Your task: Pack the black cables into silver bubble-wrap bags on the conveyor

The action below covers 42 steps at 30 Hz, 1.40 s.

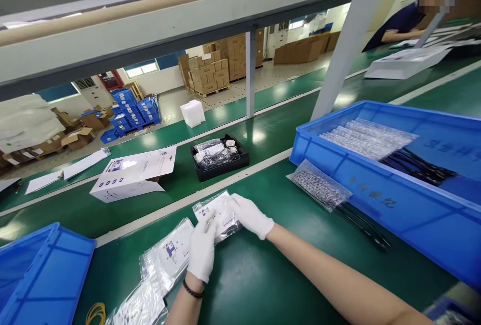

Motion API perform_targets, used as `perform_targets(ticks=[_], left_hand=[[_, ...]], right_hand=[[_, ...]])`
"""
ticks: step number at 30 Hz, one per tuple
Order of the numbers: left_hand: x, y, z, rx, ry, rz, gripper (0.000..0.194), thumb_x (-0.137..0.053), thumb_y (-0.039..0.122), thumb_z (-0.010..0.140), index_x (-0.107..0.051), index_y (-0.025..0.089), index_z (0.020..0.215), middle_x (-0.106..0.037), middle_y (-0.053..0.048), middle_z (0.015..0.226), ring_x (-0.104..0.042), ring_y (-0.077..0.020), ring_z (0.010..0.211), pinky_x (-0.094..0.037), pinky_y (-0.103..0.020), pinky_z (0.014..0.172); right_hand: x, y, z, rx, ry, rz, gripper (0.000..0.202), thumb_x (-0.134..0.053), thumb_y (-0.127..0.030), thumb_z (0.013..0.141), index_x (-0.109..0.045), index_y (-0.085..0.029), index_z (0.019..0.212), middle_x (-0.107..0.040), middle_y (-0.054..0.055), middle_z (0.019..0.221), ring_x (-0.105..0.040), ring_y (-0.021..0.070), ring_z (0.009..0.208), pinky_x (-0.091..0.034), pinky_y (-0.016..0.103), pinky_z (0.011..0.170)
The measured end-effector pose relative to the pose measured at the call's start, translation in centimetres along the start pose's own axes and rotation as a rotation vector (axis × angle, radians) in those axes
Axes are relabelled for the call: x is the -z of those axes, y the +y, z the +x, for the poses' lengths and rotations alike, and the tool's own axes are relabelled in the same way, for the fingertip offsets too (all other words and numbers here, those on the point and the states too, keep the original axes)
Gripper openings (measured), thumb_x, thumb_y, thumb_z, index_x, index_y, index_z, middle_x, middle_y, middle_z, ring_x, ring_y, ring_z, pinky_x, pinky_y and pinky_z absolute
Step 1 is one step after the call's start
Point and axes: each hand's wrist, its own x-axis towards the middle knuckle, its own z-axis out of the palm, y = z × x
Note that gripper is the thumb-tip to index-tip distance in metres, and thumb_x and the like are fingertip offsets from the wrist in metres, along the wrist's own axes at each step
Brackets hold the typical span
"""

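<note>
My left hand (203,251), in a white glove, pinches the near side of a printed booklet in a clear plastic bag (227,219). My right hand (252,216), gloved too, grips the same bagged booklet by its right edge, with the fingers curled over it. More bagged booklets (173,251) lie overlapping on the green surface, left of and below my left hand. Just beyond my hands is a black tray (222,171) with bagged parts and white round pieces in it.
An opened white printed box (132,174) lies left of the tray. A blue bin (379,205) with bubble-wrapped black cables (361,139) is at right; one wrapped bundle (319,185) lies outside it. Another blue bin (45,275) and yellow rubber bands (96,313) are at left.
</note>
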Motion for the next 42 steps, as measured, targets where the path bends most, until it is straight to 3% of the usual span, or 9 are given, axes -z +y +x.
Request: perform_targets(ticks=[4, 8, 13, 17, 25, 32, 35, 39, 42], left_hand=[[2.3, 5.3, 5.9, -0.068, 0.112, -0.277, 0.041, -0.061, 0.025, 0.084, -0.061, 0.014, 0.124, -0.062, -0.014, 0.124, -0.063, -0.0253, 0.106, -0.055, -0.038, 0.089], [3.7, 8.5, 9.4, -0.081, 0.122, -0.35, 0.04, -0.06, 0.017, 0.084, -0.06, 0.019, 0.123, -0.061, -0.01, 0.127, -0.062, -0.0219, 0.109, -0.054, -0.037, 0.094], [-1.1, 1.7, 5.6, 0.106, -0.129, -0.348, 0.04, -0.067, 0.02, 0.079, -0.065, 0.015, 0.118, -0.059, -0.012, 0.131, -0.063, -0.0274, 0.108, -0.055, -0.043, 0.092], [-5.0, -3.8, 3.2, 0.155, -0.278, -0.35, 0.038, -0.064, 0.022, 0.081, -0.066, 0.016, 0.119, -0.058, -0.01, 0.133, -0.056, -0.0266, 0.12, -0.046, -0.039, 0.104], [-5.3, -3.7, 3.2, 0.013, -0.214, -0.093, 0.033, -0.059, 0.027, 0.085, -0.068, 0.019, 0.116, -0.058, -0.007, 0.133, -0.047, -0.0243, 0.131, -0.027, -0.036, 0.116], [-5.8, -2.9, 1.7, 0.032, -0.175, -0.138, 0.033, -0.063, 0.028, 0.081, -0.071, 0.016, 0.111, -0.063, -0.009, 0.126, -0.053, -0.0256, 0.125, -0.03, -0.038, 0.115], [-5.9, -2.5, 1.8, 0.062, -0.239, -0.225, 0.034, -0.065, 0.04, 0.081, -0.074, 0.018, 0.105, -0.065, -0.009, 0.122, -0.055, -0.0275, 0.121, -0.033, -0.04, 0.114], [-5.7, -2.4, 2.4, 0.193, -0.381, -0.7, 0.054, -0.058, 0.058, 0.084, -0.068, 0.016, 0.115, -0.065, -0.013, 0.121, -0.058, -0.0296, 0.117, -0.043, -0.044, 0.105], [-5.6, -3.0, 2.4, 0.272, -0.238, -1.015, 0.054, -0.064, 0.053, 0.081, -0.066, 0.013, 0.117, -0.064, -0.014, 0.122, -0.059, -0.0287, 0.116, -0.046, -0.042, 0.102]], right_hand=[[3.8, 1.3, -2.3, -0.069, -0.006, -0.093, 0.034, -0.031, -0.042, 0.103, -0.054, -0.019, 0.115, -0.065, 0.003, 0.093, -0.063, 0.0172, 0.081, -0.05, 0.028, 0.072], [8.6, 2.1, -3.5, -0.179, 0.09, -0.346, 0.027, -0.049, -0.038, 0.096, -0.062, -0.021, 0.112, -0.063, 0.006, 0.111, -0.058, 0.022, 0.104, -0.043, 0.033, 0.091], [15.4, 5.4, -5.0, -0.476, 0.338, -0.71, 0.036, -0.049, -0.035, 0.095, -0.057, -0.015, 0.124, -0.049, 0.018, 0.129, -0.04, 0.0382, 0.121, -0.032, 0.051, 0.099], [17.8, 8.1, -5.3, -0.694, 0.368, -0.853, 0.061, -0.066, -0.041, 0.084, -0.048, -0.006, 0.131, -0.053, 0.025, 0.113, -0.05, 0.0419, 0.106, -0.041, 0.05, 0.086], [16.7, 8.8, -4.4, -0.728, 0.3, -0.857, 0.058, -0.076, -0.044, 0.07, -0.058, -0.009, 0.113, -0.053, 0.021, 0.113, -0.053, 0.0372, 0.106, -0.043, 0.042, 0.084], [15.7, 7.6, -4.4, -0.66, 0.169, -0.6, 0.084, -0.068, -0.047, 0.075, -0.035, -0.008, 0.141, -0.057, 0.019, 0.116, -0.06, 0.0315, 0.099, -0.048, 0.037, 0.08], [12.4, 4.2, -3.2, -0.501, 0.074, -0.36, 0.097, -0.064, -0.047, 0.08, -0.011, -0.013, 0.153, -0.051, 0.019, 0.129, -0.057, 0.0303, 0.11, -0.045, 0.036, 0.089], [6.1, -1.6, -0.4, -0.27, -0.073, -0.154, 0.097, -0.067, -0.047, 0.076, -0.017, -0.016, 0.153, -0.046, 0.019, 0.137, -0.051, 0.0344, 0.118, -0.044, 0.041, 0.094], [2.5, -3.3, 0.2, -0.066, -0.168, -0.013, 0.084, -0.056, -0.052, 0.085, -0.019, -0.02, 0.153, -0.042, 0.013, 0.142, -0.044, 0.0325, 0.127, -0.04, 0.044, 0.102]])
